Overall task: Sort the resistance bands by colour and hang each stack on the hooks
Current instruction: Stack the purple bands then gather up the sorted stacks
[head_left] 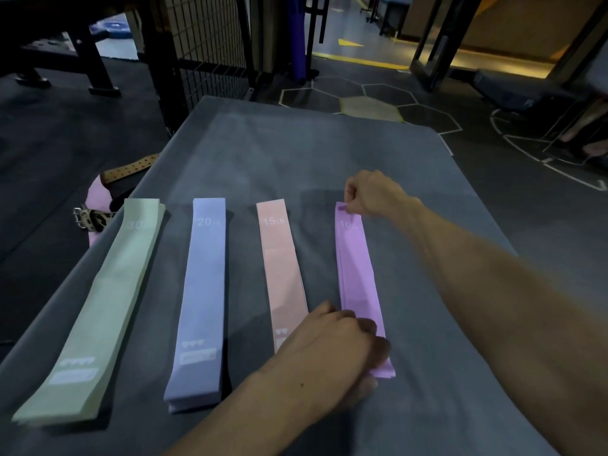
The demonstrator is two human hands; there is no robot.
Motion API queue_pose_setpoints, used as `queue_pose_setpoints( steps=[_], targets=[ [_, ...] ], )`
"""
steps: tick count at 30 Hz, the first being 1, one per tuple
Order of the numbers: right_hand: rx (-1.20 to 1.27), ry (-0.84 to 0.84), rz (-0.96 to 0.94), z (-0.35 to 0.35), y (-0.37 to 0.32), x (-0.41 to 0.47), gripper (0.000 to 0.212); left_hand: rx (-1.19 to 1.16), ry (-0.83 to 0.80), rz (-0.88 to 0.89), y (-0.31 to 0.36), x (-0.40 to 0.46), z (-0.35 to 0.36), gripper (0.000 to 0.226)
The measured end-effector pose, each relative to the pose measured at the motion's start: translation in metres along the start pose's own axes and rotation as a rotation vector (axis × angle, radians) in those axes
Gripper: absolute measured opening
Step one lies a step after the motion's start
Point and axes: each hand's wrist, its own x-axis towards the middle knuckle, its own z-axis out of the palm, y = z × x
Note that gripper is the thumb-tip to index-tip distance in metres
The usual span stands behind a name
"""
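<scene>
Four flat stacks of resistance bands lie side by side on a grey mat (296, 153): a green stack (98, 307) marked 30, a blue stack (202, 297) marked 20, a peach stack (283, 271) marked 15, and a purple stack (357, 274) marked 10. My right hand (375, 194) pinches the far end of the purple stack. My left hand (332, 350) grips its near end, covering the near end of the peach stack. No hooks are in view.
A black wire-grid rack (210, 47) stands beyond the mat's far left corner. A studded leather belt (131, 169) and a pink item (95, 199) lie on the floor at the mat's left edge. Dark gym flooring with hexagon markings (371, 106) surrounds the mat.
</scene>
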Motion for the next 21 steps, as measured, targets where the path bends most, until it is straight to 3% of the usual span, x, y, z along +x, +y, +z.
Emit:
queue_pose_setpoints(
  steps=[2, 6, 8, 13, 21],
  targets=[
    [0.001, 0.006, 0.036, 0.008, -0.001, -0.004, 0.014, -0.014, -0.006, -0.027, 0.002, -0.001, -0.004, 0.019],
    [0.063, 0.007, 0.131, 0.004, 0.002, -0.031, 0.043, -0.108, 0.029, -0.163, 0.001, -0.001, -0.016, 0.025],
    [0.150, 0.007, 0.209, -0.004, 0.003, -0.059, 0.034, -0.122, 0.098, -0.241, -0.005, -0.001, -0.019, 0.021],
    [0.383, -0.311, 0.366, -0.005, -0.002, -0.138, 0.027, -0.038, 0.119, -0.384, -0.025, -0.005, -0.017, 0.018],
    [0.539, -0.098, 0.317, 0.022, -0.015, -0.181, 0.019, -0.101, 0.107, -0.438, -0.020, -0.001, -0.014, 0.016]
  ],
)
